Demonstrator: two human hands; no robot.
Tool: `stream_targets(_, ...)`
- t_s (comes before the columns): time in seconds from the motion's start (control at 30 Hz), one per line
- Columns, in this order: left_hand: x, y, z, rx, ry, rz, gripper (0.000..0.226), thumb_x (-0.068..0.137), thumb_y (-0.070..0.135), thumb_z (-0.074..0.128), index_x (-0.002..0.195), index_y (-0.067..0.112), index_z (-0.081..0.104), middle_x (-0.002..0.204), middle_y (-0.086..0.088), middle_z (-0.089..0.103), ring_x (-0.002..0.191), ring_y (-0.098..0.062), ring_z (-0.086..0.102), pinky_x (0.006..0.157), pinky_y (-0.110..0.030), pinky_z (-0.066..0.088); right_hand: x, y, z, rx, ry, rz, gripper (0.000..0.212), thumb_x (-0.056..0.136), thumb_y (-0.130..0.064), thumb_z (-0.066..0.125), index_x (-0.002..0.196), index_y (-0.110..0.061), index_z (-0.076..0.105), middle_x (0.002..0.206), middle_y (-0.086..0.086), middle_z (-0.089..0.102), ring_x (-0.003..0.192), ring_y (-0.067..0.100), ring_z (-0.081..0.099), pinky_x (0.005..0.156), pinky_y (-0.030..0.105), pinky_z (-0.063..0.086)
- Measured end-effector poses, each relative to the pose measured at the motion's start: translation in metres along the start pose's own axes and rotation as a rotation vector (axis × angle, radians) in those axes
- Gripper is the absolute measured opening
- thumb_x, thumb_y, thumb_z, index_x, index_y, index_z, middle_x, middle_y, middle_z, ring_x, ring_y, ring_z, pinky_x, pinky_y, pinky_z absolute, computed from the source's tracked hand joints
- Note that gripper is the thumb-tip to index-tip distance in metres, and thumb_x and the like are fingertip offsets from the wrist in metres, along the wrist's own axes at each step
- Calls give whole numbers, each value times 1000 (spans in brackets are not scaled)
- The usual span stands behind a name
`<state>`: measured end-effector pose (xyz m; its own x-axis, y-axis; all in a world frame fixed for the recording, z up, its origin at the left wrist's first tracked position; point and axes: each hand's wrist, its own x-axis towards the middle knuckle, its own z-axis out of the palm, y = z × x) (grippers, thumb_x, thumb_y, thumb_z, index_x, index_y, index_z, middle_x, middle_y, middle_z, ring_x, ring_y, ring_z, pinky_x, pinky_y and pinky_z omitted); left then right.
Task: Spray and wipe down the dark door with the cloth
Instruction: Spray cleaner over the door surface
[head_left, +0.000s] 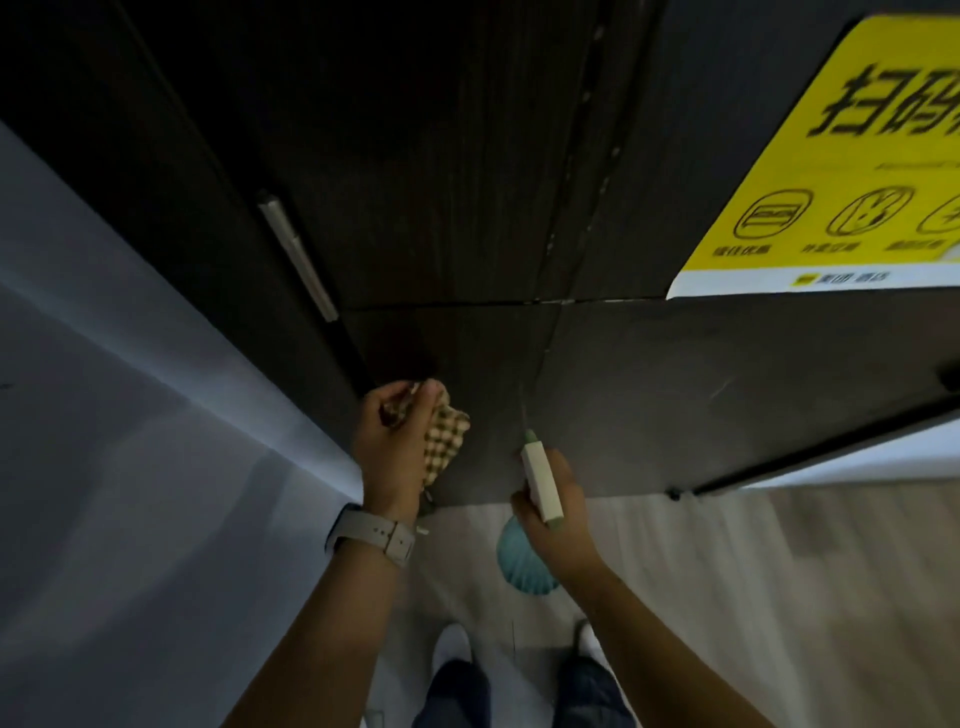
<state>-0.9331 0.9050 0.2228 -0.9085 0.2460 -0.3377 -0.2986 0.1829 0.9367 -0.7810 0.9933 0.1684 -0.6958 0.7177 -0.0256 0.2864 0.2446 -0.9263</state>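
left hand (387, 441) grips the soft, limp cloth (441, 441) bunched against the door (675, 389); right hand (558, 499) grips the light spray bottle (522, 564) by its neck.

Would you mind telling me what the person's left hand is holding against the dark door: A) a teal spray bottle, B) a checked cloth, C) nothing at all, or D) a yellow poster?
B: the left hand grips a checked cloth near the dark door, while the right hand holds the spray bottle.

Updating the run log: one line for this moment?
left hand: grips checked cloth at dark wooden door | right hand: holds teal spray bottle, nozzle toward door
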Motion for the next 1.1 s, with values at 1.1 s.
stream_targets(1.1, 20, -20, 21, -50, 114, 204, 20, 89, 23, 70, 98, 15, 55, 97, 13, 59, 80, 16, 59, 68, -6, 46, 2, 179, 85, -70, -253, 634, 31, 81, 1, 67, 101, -15, 50, 95, 6, 56, 89, 25, 59, 85, 43, 55)
